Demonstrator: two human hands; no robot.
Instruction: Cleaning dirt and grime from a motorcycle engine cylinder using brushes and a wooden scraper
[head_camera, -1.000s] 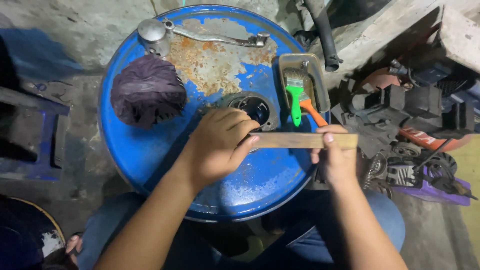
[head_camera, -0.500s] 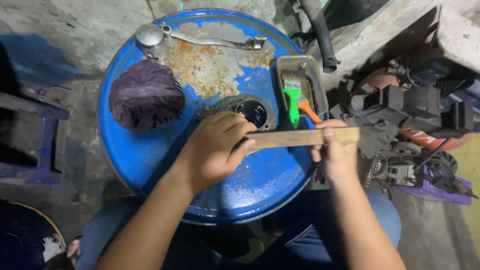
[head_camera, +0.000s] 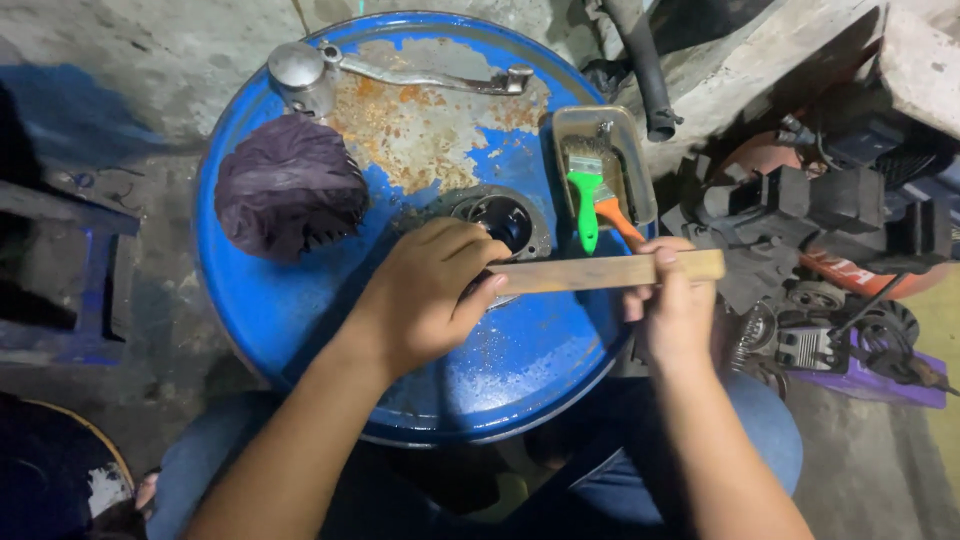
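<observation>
Both hands grip a flat tan wooden strip (head_camera: 600, 272) over the rusty blue steel drum (head_camera: 300, 330), left hand (head_camera: 425, 295) closed on one end, right hand (head_camera: 675, 305) pinching the other.

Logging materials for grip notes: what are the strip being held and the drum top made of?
Strip: looks like wood, tan, matte, unpainted; the hands hide any finer detail. Drum top: painted steel by its look, glossy blue, with paint flaked to orange-brown rust near the far rim.

Dim, uneven overhead light glares on the wet blue drum top (head_camera: 300, 300); corners fall dark and soft.
</observation>
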